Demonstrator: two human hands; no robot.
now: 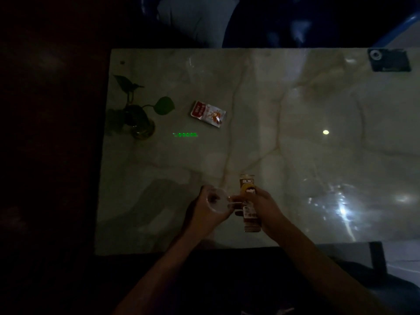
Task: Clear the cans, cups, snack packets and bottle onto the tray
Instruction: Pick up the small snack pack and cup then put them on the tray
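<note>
Head view: both hands (204, 208) near table's (318, 167) front edge.

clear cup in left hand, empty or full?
Looks empty: the clear plastic cup in the left hand shows fingers through its wall, no liquid; dim light.

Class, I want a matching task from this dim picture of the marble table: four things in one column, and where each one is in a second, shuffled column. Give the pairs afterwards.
Things
1. clear plastic cup
2. brown snack packet
3. red and white sachet
4. potted plant

Places
A. at the table's left edge
B. held in the left hand
C. lying alone on the table, just right of the plant
D. gripped by the right hand

Pairs: 1-B, 2-D, 3-C, 4-A
</note>
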